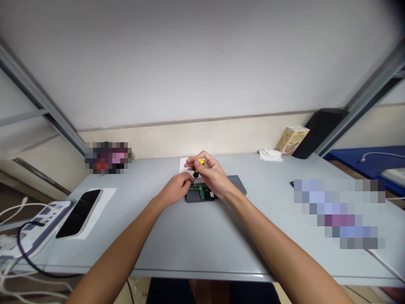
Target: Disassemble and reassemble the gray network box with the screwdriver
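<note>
In my right hand [211, 172] is a small screwdriver [200, 162] with a yellow and black handle, tilted with its tip down toward a green circuit board [199, 188]. The board sits in a dark grey device casing [193, 196] on the table. My left hand [179, 187] rests at the casing's left edge, fingers curled by the screwdriver's tip. Whether those fingers pinch anything is hidden. Behind and right of my right hand lies a flat dark grey panel [238, 184]. A white sheet [182, 164] shows behind the hands.
On the left, a phone [80, 213] lies on white paper [106, 198] beside a power strip [47, 228] with cables. A crumpled tissue [270, 155], a drink carton [291, 140] and a black cylinder [319, 133] stand back right. Blurred objects lie at both sides.
</note>
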`<state>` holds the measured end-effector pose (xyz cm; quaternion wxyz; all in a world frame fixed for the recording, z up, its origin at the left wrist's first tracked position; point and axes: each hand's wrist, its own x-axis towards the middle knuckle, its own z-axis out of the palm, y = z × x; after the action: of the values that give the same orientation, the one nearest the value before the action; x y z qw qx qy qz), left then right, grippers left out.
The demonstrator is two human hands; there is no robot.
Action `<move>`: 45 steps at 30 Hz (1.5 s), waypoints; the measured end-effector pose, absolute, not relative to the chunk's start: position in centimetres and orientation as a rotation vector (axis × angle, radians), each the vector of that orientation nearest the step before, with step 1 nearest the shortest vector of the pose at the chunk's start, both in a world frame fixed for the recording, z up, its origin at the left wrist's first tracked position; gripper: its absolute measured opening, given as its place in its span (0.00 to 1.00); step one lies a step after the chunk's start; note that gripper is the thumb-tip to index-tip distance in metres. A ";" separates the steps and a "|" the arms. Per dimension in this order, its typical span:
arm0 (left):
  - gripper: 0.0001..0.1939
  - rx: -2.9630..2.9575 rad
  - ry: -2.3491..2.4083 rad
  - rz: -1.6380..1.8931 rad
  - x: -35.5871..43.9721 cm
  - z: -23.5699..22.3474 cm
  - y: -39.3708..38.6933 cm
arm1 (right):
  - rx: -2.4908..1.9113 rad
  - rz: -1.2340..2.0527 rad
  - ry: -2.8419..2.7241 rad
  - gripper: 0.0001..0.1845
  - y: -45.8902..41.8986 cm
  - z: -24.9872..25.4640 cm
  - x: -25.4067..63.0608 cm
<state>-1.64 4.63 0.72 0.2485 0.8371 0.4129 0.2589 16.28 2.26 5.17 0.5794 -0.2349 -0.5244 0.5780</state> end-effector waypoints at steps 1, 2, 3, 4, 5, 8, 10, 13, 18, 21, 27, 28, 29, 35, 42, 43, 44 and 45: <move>0.13 2.277 1.123 0.704 -1.6 0.7 4.6 | -0.555 1.329 -1.229 0.20 2.3 5.1 16.2; 0.13 2.277 1.119 0.705 -1.6 0.7 4.6 | -0.566 1.291 -1.228 0.22 2.3 5.1 16.1; 0.13 2.280 1.115 0.706 -1.6 0.7 4.6 | -0.585 1.241 -1.231 0.23 2.4 5.1 16.0; 0.13 2.284 1.111 0.707 -1.7 0.7 4.7 | -0.610 1.188 -1.246 0.24 2.5 5.1 16.0; 0.13 2.290 1.108 0.709 -1.7 0.7 4.7 | -0.632 1.142 -1.264 0.23 2.6 5.1 16.0; 0.14 2.305 1.107 0.705 -1.8 0.7 4.7 | -0.634 1.148 -1.317 0.23 2.7 5.1 16.0; 0.14 2.310 1.114 0.703 -1.8 0.6 4.7 | -0.610 1.206 -1.330 0.24 2.6 5.2 16.0; 0.13 2.288 1.126 0.709 -1.8 0.5 4.8 | -0.609 1.248 -1.350 0.20 2.3 5.3 16.1; 0.12 2.262 1.125 0.711 -1.8 0.5 4.8 | -0.626 1.324 -1.396 0.23 1.8 5.4 16.1; 0.12 2.276 1.122 0.705 -1.8 0.6 4.7 | -0.634 1.326 -1.385 0.27 1.9 5.4 15.9; 0.14 2.312 1.103 0.716 -1.8 0.6 4.7 | -0.662 1.252 -1.281 0.20 2.3 5.0 15.8; 0.14 2.311 1.098 0.720 -1.7 0.6 4.7 | -0.676 1.224 -1.241 0.19 2.4 4.9 15.8; 0.14 2.309 1.098 0.722 -1.7 0.6 4.7 | -0.679 1.208 -1.193 0.20 2.5 4.8 15.8; 0.14 2.301 1.102 0.704 -1.7 0.6 4.6 | -0.657 1.155 -1.130 0.22 3.0 4.5 15.9; 0.13 2.276 1.114 0.712 -1.7 0.7 4.6 | -0.730 1.059 -1.307 0.22 2.1 5.4 15.8; 0.13 2.269 1.119 0.713 -1.7 0.7 4.6 | -0.723 1.071 -1.312 0.22 1.9 5.4 15.7; 0.13 2.264 1.122 0.714 -1.7 0.8 4.6 | -0.707 1.090 -1.308 0.23 1.9 5.4 15.7; 0.13 2.263 1.120 0.713 -1.7 0.8 4.6 | -0.691 1.109 -1.300 0.24 1.9 5.3 15.7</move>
<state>-1.72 4.59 0.83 0.2560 0.8338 0.4127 0.2626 15.67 1.88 5.34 0.6047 -0.2984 -0.5618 0.4793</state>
